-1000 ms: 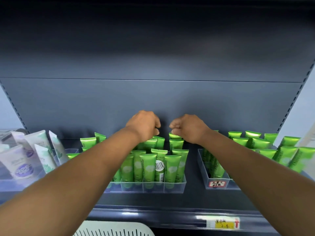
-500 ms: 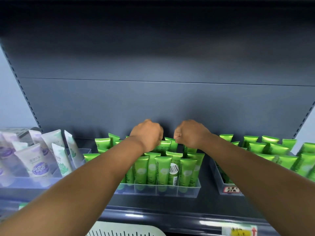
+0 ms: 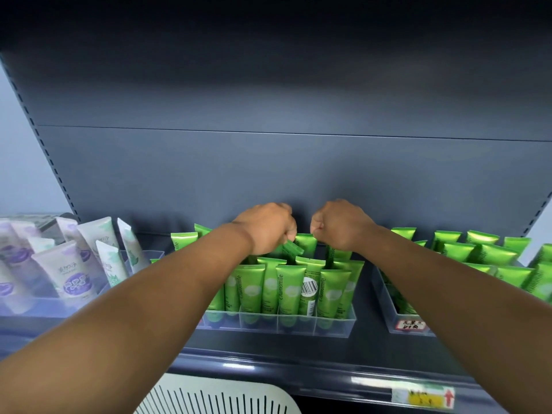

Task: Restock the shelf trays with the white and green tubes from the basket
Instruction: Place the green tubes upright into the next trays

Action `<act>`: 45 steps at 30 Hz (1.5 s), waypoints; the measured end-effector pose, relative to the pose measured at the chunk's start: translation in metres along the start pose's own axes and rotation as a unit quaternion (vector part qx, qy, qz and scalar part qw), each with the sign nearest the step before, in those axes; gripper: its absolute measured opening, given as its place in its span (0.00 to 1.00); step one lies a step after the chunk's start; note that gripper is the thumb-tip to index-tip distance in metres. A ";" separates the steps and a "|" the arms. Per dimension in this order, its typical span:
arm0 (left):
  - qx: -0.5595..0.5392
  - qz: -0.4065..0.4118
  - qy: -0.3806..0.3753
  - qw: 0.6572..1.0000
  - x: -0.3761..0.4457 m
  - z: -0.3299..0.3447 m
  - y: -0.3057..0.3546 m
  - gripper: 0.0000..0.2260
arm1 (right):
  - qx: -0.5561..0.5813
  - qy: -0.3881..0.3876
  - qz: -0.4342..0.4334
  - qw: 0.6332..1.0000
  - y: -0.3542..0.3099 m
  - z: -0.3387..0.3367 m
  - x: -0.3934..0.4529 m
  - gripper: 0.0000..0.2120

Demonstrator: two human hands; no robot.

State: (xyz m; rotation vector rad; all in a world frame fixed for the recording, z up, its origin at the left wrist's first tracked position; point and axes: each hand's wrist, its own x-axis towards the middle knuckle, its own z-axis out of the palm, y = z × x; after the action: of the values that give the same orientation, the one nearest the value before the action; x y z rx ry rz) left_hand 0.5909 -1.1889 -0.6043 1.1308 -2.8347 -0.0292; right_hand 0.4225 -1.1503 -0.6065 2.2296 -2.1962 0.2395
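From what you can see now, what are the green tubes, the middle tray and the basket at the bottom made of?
Green tubes: probably soft plastic with a satin metallic sheen; light glints along the crimped tops.
Middle tray: clear rigid plastic, as the tube bottoms show through its front wall.
Basket: seemingly matte white moulded plastic with slotted openings.

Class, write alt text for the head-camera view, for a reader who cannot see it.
Two bare hands reach to the back of a clear middle tray of upright green tubes; the left hand pinches a tilted green tube, the right hand is fisted. White tubes stand left.
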 end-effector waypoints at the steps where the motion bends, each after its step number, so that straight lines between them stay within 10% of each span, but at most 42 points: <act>1: 0.009 0.004 -0.005 1.000 0.000 0.000 0.000 0.09 | 0.002 0.001 0.000 1.000 0.000 0.000 0.000 0.10; 19: -0.011 -0.095 -0.048 0.994 0.000 0.002 0.019 0.27 | 0.038 0.014 0.003 0.999 -0.004 0.002 -0.005 0.08; 27: -0.052 -0.134 -0.017 0.989 0.001 0.003 0.022 0.08 | 0.035 0.004 0.000 0.999 -0.002 0.001 -0.002 0.08; 45: -0.102 -0.244 0.079 0.961 -0.008 0.001 0.019 0.11 | 0.016 0.032 0.010 0.999 0.003 0.002 0.001 0.12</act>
State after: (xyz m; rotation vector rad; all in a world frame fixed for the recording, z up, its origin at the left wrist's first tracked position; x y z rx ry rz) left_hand 0.5834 -1.1696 -0.6045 1.6595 -2.2876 -0.2465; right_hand 0.4194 -1.1518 -0.6083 2.1838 -2.1992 0.3442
